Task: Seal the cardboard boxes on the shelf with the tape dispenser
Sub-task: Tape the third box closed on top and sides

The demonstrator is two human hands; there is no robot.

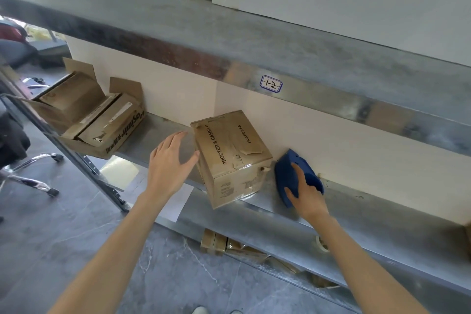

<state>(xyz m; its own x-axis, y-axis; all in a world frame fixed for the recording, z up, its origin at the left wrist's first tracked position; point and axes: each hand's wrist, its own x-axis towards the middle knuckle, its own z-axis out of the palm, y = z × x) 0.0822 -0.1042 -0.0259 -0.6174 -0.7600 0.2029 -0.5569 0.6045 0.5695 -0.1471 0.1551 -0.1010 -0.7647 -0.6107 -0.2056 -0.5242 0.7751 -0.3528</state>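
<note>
Nearest me, my right hand (307, 195) curled over the blue plastic tape dispenser (286, 173), hiding its handle. The dispenser sat on the grey metal shelf (369, 219), just right of the closed brown cardboard box (229, 150). That box stood skewed, its near corner at the front edge. My left hand (169, 160) was spread wide, thumb at the box's left side. Bare shelf lay beyond it, up to the open, flaps-up cardboard box (96, 120) at the left end.

The closed cardboard box (230, 150) near the middle bears "ROCTER & GAMBLE" in black on its top, beside handwritten digits I cannot read. A white label (271, 84) on the upper shelf rail (331, 102) reads "1-2".
</note>
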